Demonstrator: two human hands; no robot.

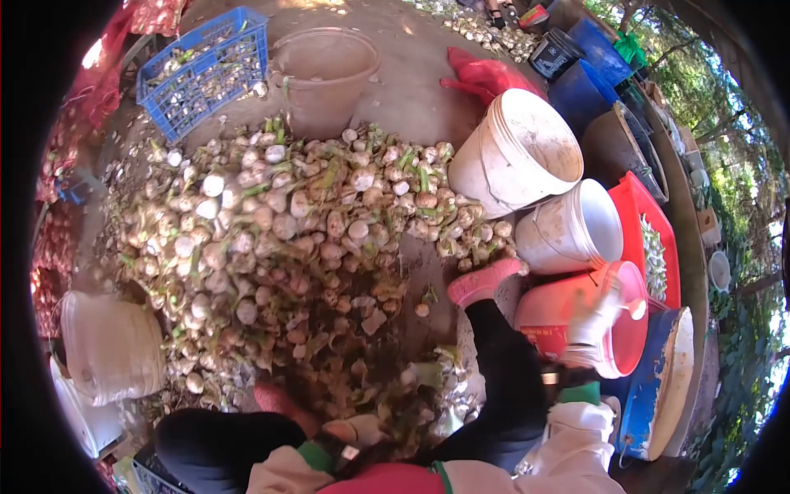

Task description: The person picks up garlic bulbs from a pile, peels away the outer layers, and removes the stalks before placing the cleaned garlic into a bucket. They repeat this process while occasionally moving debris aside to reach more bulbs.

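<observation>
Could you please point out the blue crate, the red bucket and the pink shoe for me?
blue crate (191, 97): head view, on its front lattice wall.
red bucket (550, 317): head view, on its bare outer side wall.
pink shoe (481, 281): head view, on the upper of the shoe.

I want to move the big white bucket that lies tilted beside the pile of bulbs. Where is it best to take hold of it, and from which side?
Probably grip the white bucket at the upper part of its rim, coming from the right. It lies tipped with its open mouth facing right and up, so the rim is free there, while its base rests against the pile of bulbs. A second bucket crowds the lower rim.
</observation>
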